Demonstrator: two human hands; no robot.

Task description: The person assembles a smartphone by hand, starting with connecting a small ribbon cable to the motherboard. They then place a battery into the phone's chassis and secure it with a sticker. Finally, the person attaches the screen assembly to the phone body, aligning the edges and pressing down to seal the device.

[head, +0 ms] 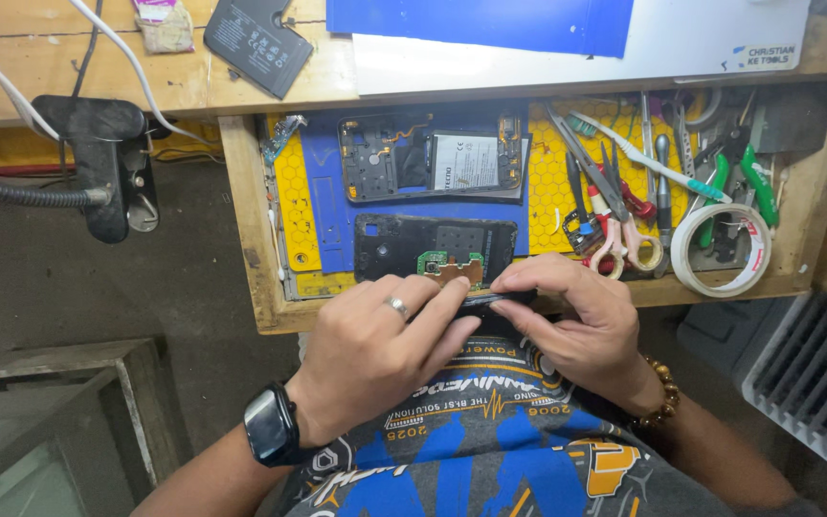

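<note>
Pinching a thin dark strip point(486, 299), both hands hover over the tool-filled tray point(796, 280).

- Opened phone point(433, 158) with its battery showing, flat on the blue mat point(323, 230).
- Tape roll point(722, 251) at the tray's right end, just beside the scissors point(624, 225) (pink handles).
- Toothbrush point(648, 158) lying slantwise over the yellow mat point(552, 182).
- Green pliers point(753, 177) among the tools.
- Loose battery point(257, 40) on the wooden bench point(184, 81).
- Black clamp point(102, 163) at the bench edge, left.
</note>
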